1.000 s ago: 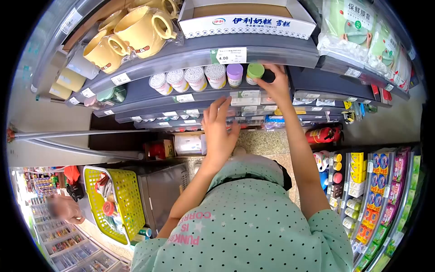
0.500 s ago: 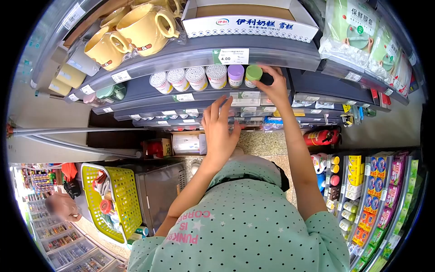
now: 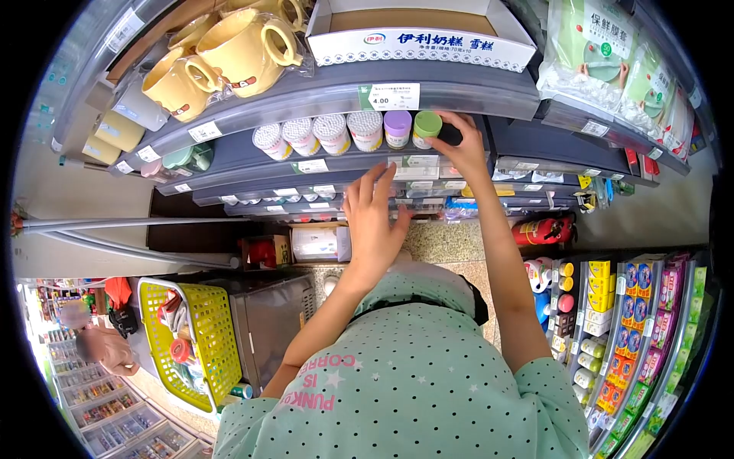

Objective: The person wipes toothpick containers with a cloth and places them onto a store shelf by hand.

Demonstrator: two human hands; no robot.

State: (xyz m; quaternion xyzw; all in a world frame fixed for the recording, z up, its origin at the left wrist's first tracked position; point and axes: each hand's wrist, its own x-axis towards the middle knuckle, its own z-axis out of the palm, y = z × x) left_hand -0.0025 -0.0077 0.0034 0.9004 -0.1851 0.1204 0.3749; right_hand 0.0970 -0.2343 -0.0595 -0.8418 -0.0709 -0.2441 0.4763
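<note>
A green-lidded jar [image 3: 427,128] stands on the shelf beside a purple-lidded jar [image 3: 397,128], with several tubs of cotton swabs [image 3: 331,133] in a row to their left. My right hand [image 3: 461,145] has its fingers at the right side of the green-lidded jar, thumb near its front and fingers behind the lid. In front of the shelf edge, below the purple-lidded jar, my left hand [image 3: 373,222] is raised with fingers apart and nothing in it.
Yellow mugs [image 3: 241,57] and a white carton [image 3: 423,47] occupy the shelf above. A yellow-green basket [image 3: 214,336] stands at the lower left, near people at the far left. A fire extinguisher [image 3: 541,232] is at the right.
My left hand has shifted very slightly right. My right hand remains at the green-lidded jar. At the far left, the people in the background have changed position.
</note>
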